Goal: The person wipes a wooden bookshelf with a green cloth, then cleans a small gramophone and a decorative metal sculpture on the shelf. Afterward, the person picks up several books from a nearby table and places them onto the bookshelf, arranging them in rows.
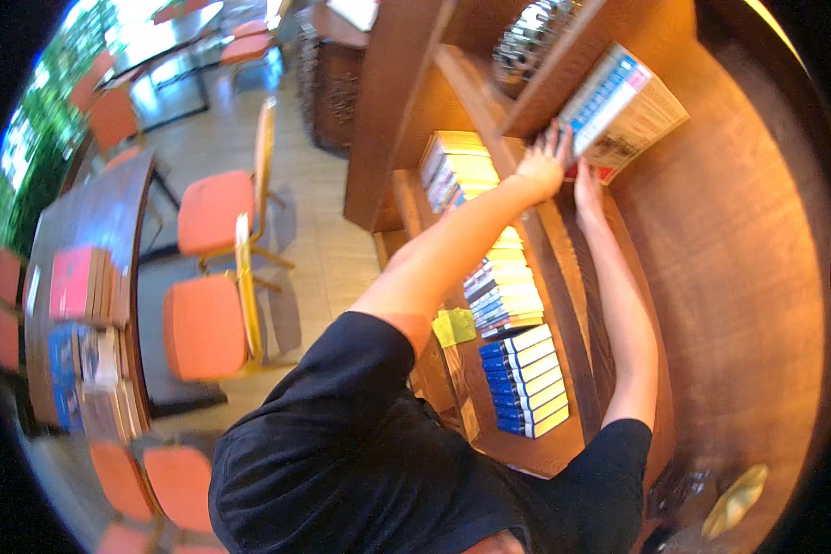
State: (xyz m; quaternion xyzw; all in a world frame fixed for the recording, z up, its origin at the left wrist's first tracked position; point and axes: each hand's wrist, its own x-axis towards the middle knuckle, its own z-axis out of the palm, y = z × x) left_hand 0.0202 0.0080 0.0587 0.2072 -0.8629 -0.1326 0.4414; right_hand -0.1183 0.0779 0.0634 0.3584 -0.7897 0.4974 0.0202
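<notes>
Both my hands are at a few large books [613,114] on an upper shelf of a wooden bookcase. The books have blue-and-white spines, and the cover in view is tan with a dark picture and a red band. My left hand [548,163] lies against the spine side, fingers spread along the near end. My right hand [587,188] is at the bottom edge by the red band, its fingers partly hidden. Below my arms, a row of books [502,291] with mixed spines stands on a lower shelf, next to a matching blue set [523,381].
A yellow cloth [453,327] hangs on the shelf edge. An upright wooden panel [395,118] and an ornate decorative object [533,45] are near the hands. To the left are orange chairs [215,211] and a dark table [100,201] bearing stacked books [86,284].
</notes>
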